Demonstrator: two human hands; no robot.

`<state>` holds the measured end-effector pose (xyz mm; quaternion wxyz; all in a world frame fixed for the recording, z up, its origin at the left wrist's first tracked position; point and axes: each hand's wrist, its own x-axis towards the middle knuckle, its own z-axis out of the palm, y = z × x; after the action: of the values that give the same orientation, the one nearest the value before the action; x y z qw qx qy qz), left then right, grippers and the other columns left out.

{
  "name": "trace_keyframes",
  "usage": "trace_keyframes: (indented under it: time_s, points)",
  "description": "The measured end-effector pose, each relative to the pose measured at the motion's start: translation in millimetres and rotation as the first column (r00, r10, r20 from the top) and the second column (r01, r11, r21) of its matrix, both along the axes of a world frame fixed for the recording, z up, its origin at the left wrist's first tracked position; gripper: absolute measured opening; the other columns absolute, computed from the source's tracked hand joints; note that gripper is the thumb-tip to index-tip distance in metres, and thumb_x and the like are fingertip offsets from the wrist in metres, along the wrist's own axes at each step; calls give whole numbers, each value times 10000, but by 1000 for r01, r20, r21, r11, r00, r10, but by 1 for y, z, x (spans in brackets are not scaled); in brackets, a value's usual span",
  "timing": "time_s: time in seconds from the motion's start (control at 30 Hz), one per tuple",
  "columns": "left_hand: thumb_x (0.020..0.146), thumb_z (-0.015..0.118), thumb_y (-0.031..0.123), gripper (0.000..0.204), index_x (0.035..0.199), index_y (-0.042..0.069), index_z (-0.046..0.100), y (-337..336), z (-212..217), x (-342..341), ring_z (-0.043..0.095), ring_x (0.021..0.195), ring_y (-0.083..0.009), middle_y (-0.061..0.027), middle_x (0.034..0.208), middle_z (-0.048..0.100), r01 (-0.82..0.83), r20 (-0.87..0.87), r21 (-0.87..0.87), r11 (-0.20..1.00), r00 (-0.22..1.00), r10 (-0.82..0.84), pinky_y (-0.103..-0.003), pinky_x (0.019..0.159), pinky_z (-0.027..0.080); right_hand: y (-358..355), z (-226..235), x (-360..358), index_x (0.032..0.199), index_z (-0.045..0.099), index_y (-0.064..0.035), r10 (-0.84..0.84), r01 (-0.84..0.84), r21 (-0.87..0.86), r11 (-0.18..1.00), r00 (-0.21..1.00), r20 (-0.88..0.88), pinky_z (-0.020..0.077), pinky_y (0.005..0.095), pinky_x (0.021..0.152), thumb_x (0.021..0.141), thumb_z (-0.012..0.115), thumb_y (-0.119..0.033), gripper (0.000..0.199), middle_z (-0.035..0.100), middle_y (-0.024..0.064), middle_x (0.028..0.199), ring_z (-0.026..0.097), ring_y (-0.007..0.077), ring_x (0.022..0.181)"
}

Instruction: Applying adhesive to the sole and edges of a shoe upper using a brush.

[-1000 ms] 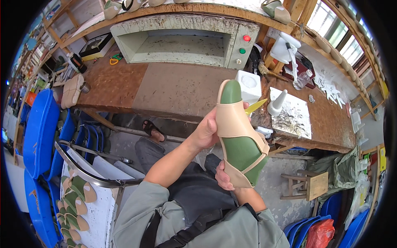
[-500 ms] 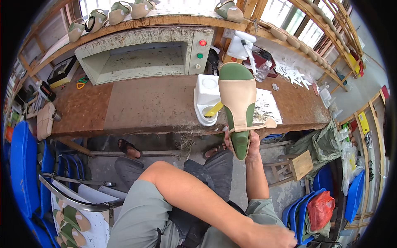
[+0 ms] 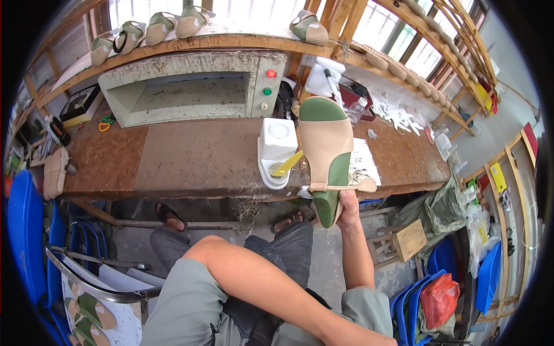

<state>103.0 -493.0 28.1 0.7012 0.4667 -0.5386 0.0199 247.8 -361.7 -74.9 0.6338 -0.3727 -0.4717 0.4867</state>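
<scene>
My right hand (image 3: 350,209) grips a sandal (image 3: 326,138) by its heel end and holds it up with the toe pointing away from me. The sandal has a green footbed, a wide beige upper and a thin beige ankle strap with a rounded tab sticking out to the right. My fingers behind the heel are mostly hidden. Bent across my body, my left forearm (image 3: 277,282) runs to the lower right, and its hand lies outside the picture. Just left of the sandal, a white glue pot (image 3: 276,173) with a yellow spatula (image 3: 287,164) stands on the bench.
A brown workbench (image 3: 190,150) carries a grey box oven (image 3: 190,86) with a lit red button, and green-handled scissors (image 3: 106,122). More sandals (image 3: 192,22) sit on the shelf above. Blue bins (image 3: 26,236), a wooden stool (image 3: 408,241) and a cart (image 3: 104,294) surround me.
My left hand, seen as a closed fist at the lower right before, has dropped out of the picture. The sandal has turned slightly in my right hand. The whole view has shifted a little.
</scene>
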Motion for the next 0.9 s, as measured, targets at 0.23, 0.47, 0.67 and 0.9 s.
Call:
trace_keyframes:
  time_s: [0.23,0.47,0.67,0.9]
  points:
    - [870,613,174,256,1026,-23,562,116,-32,-64,559,851,-241,-114,907,556,-202,-197,401,893,933,300,-322,735,452,0,-11,-9,1186,471,97,13,-17,58,998,998,65,524,349,826,803,597,-375,621,604,171,1081,629,251,953]
    - [743,764,305,663,1247,-2,462,208,-77,-150,547,1038,-189,-89,1129,553,-915,-747,173,365,119,654,-316,859,459,-12,7,-50,1119,568,55,59,-63,11,998,970,236,478,274,795,688,776,-259,573,632,117,1030,621,172,863]
    - [638,828,301,894,1337,-18,372,202,-127,-146,481,1190,-250,-135,1303,480,-901,-752,24,434,269,601,-389,1026,354,-1,-9,-77,1130,479,9,-122,-55,228,972,711,693,514,353,744,598,838,-285,707,598,173,960,641,313,834]
    - [577,812,241,842,1278,-2,413,202,-151,-155,474,1159,-278,-151,1228,492,-950,-511,262,-169,-285,811,-423,1010,368,45,-63,-37,1217,428,7,-218,226,25,974,897,386,488,296,717,718,767,-165,627,557,113,1039,564,160,818]
